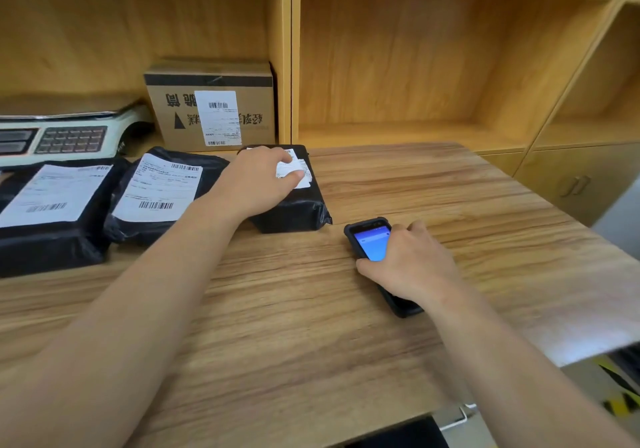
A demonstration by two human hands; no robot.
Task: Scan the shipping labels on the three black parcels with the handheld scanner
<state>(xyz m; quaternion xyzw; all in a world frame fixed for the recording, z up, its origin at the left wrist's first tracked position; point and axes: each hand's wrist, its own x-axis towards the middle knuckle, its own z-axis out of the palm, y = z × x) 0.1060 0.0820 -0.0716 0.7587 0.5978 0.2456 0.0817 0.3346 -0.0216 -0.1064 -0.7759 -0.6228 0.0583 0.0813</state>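
Observation:
Three black parcels with white shipping labels lie in a row on the wooden table [311, 326]: the left parcel [45, 236], the middle parcel [156, 191] and the right parcel [294, 210]. My left hand [256, 184] rests flat on the right parcel and hides most of its label [298, 172]. The handheld scanner [370, 243], black with a lit blue screen, lies on the table to the right of that parcel. My right hand [412, 264] is closed around its lower half, with the screen end sticking out.
A cardboard box [211, 104] with a label stands in the shelf behind the parcels. A weighing scale [65, 132] with a keypad sits at the back left. Open wooden shelf compartments [433, 66] rise behind the table. The table's right edge drops to the floor.

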